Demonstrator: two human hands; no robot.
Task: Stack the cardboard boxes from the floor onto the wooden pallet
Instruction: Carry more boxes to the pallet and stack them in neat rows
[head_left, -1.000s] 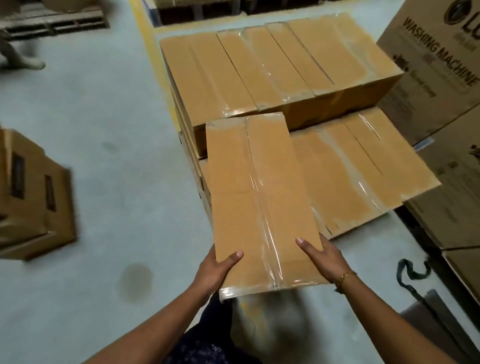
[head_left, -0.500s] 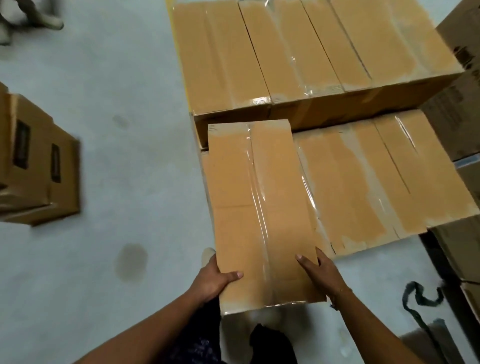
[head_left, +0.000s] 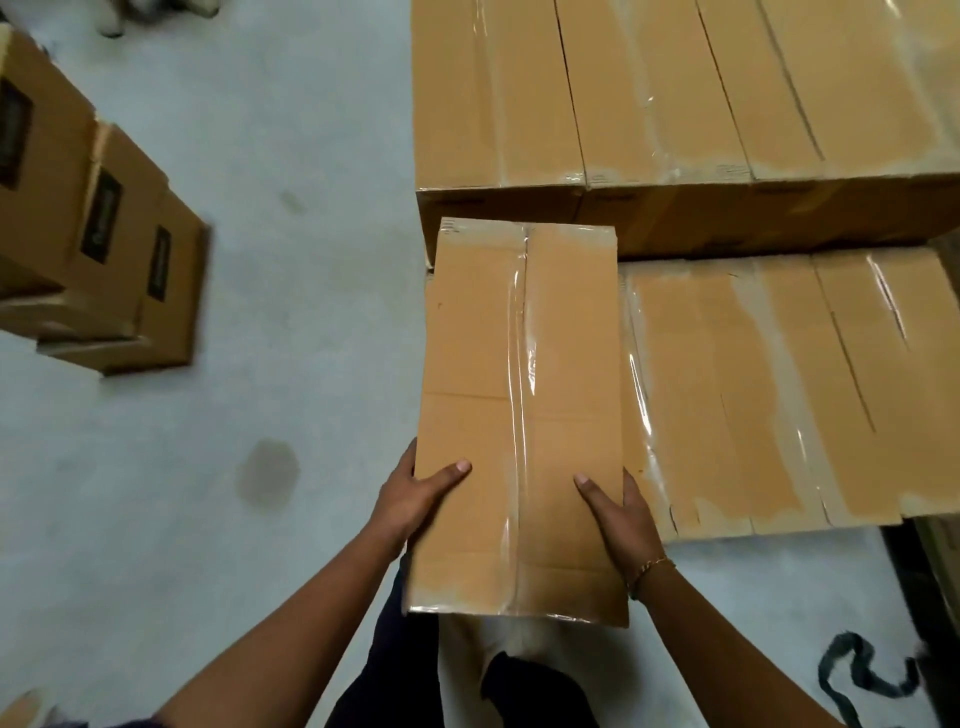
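Gripping the near end of a long cardboard box (head_left: 483, 364), the left hand (head_left: 415, 493) and the right hand (head_left: 618, 514) each hold one long side. Their thumbs lie flat on the top face, and the other fingers are hidden round the edges.

The box's long axis runs straight away from the hands. Its far short end points at the side wall of the upper row of boxes (head_left: 675, 104) ahead, though I cannot tell whether it touches that wall. Its near end juts back past the front edge of the lower row of boxes (head_left: 753, 389), which lies just right of the right hand. What the box rests on is hidden.

It is plain matte brown cardboard, a narrow rectangle on top, with faint creases running across it. A glossy strip of clear tape (head_left: 522, 332) follows the centre seam lengthwise, wrinkled and catching the light. The stacked rows have the same board and shiny tape.

A thin gold-coloured bracelet (head_left: 649, 566) circles the right wrist. Well left of the left hand, floor boxes (head_left: 104, 234) with dark labels stand on the pale grey floor (head_left: 285, 130). A round dark stain (head_left: 267, 470) lies nearer that hand, and a dark strap (head_left: 862, 680) lies right of the right forearm.
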